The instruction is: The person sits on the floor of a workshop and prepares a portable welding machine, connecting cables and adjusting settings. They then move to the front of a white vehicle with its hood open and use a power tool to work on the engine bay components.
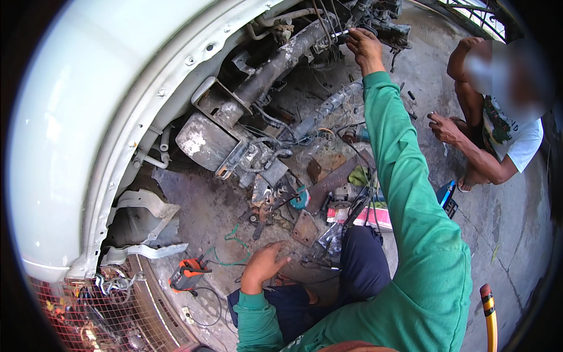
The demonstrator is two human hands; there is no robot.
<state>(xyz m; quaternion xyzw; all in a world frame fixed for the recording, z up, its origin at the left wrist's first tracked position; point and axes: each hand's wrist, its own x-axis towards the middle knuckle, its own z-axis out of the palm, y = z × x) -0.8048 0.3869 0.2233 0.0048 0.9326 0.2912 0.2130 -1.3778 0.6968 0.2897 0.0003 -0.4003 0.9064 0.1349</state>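
Slim silver rod [342, 33] between your fingers, you have it beside the far end of the long metal tube [281, 61], high over the far side of the concrete floor [498, 246]. Your right hand [363, 47] has its fingers drawn in close, with only a short light length showing past them toward the tube. What kind of rod or tool it is, and whether its tip touches the metal, you cannot tell from here.

To do this well, bring the tip onto its spot square and slow, and steady your wrist, since a fully stretched reach probably costs you fine control. Leaning or shifting nearer should give a truer angle and a clearer look past your own knuckles. Mind the dark metal assembly [390, 34] just beyond your hand; a slip could drive your knuckles into it.

The grip looks like a pinch: thumb and fingers nearly together around the rod, the rest of the hand curled behind. A firm but unclenched hold ought to let you feel the contact.

Your left hand [264, 265] is loose, thumb and fingers apart, with nothing seen in it, over the near part of the floor and near the green cord [234, 239]. It could serve as a brace.
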